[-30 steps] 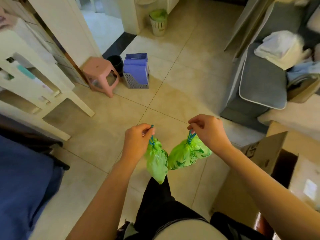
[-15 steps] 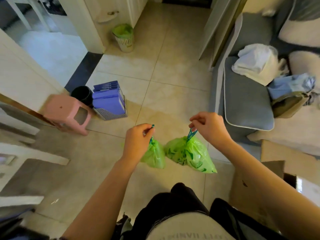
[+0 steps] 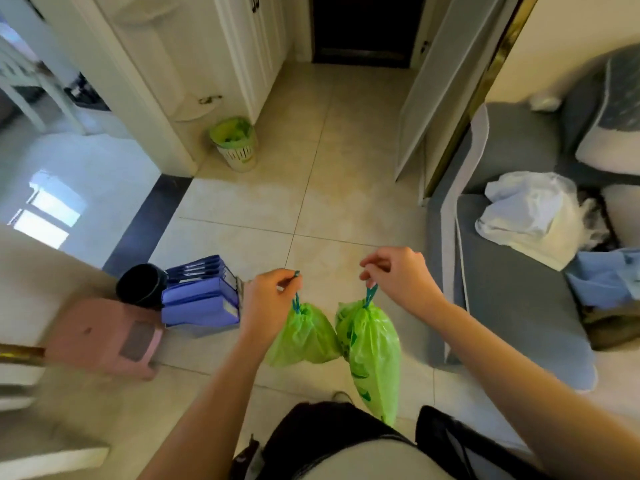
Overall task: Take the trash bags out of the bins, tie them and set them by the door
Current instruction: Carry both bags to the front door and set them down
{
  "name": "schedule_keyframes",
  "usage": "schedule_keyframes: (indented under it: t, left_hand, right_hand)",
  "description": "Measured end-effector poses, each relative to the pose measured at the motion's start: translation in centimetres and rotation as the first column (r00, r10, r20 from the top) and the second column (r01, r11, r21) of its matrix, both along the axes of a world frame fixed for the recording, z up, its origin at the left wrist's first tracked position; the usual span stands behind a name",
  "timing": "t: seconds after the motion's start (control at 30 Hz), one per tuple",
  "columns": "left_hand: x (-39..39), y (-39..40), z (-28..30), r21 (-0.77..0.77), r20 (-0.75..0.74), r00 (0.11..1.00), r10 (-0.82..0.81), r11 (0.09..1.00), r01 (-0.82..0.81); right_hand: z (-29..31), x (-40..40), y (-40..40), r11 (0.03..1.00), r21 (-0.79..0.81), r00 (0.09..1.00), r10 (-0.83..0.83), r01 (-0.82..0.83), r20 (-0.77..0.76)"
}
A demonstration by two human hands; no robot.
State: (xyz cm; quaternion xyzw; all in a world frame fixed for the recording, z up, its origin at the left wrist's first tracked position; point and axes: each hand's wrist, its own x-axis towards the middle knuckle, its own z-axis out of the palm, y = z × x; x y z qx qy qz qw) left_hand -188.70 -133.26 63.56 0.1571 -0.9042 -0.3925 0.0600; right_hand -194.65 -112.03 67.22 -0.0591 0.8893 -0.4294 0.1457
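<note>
the left hand [image 3: 268, 301] pinches the drawstring of one green bag [image 3: 304, 336], the right hand [image 3: 398, 277] pinches that of the other bag [image 3: 372, 355]; both hang cinched above the floor [image 3: 346, 202]. the person should probably keep them low and apart, walk to the dark door [image 3: 363, 26] ahead, then lower them gently

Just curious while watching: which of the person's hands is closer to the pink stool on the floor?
Left. The left hand hangs just right of the pink stool, past the folders; the right hand is farther right, toward the sofa.
</note>
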Motion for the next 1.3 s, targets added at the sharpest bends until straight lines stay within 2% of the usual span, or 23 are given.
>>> schedule_keyframes:
  t: [0.23, 0.47, 0.8, 0.97, 1.17, 1.3]
  left_hand:
    - [-16.6, -3.5, -0.1, 0.054, 0.007, 0.999, -0.053, 0.997, 0.053]
    - [-34.0, -7.7, -0.6, 0.078, -0.004, 0.988, -0.154, 0.985, 0.154]
    - [-57.5, -11.5, 0.7, 0.127, -0.061, 0.983, -0.172, 0.976, 0.178]
    - [-69.2, -12.6, 0.3, 0.073, -0.082, 0.99, -0.116, 0.99, 0.122]
    - [-83.4, -13.4, 0.7, 0.131, -0.037, 0.999, 0.027, 0.991, -0.022]
    - [-92.3, -13.7, 1.6, 0.127, -0.027, 0.998, 0.064, 0.99, -0.06]
  right_hand:
    - [0.1, -16.0, -3.4, 1.0, 0.0, 0.999, -0.025, 0.025, -0.022]
    - [-0.4, -33.0, -7.7, 0.992, -0.003, 0.992, -0.125, 0.125, -0.029]
    - [-0.1, -55.2, -10.9, 0.977, -0.004, 0.975, -0.214, 0.214, -0.065]
    - [-1.3, -67.1, -11.5, 0.979, -0.03, 0.976, -0.204, 0.202, -0.071]
    - [-1.3, -82.3, -12.6, 0.984, -0.098, 0.988, -0.15, 0.147, -0.028]
    - [-0.9, -91.7, -13.0, 0.99, -0.101, 0.995, -0.101, 0.099, -0.021]
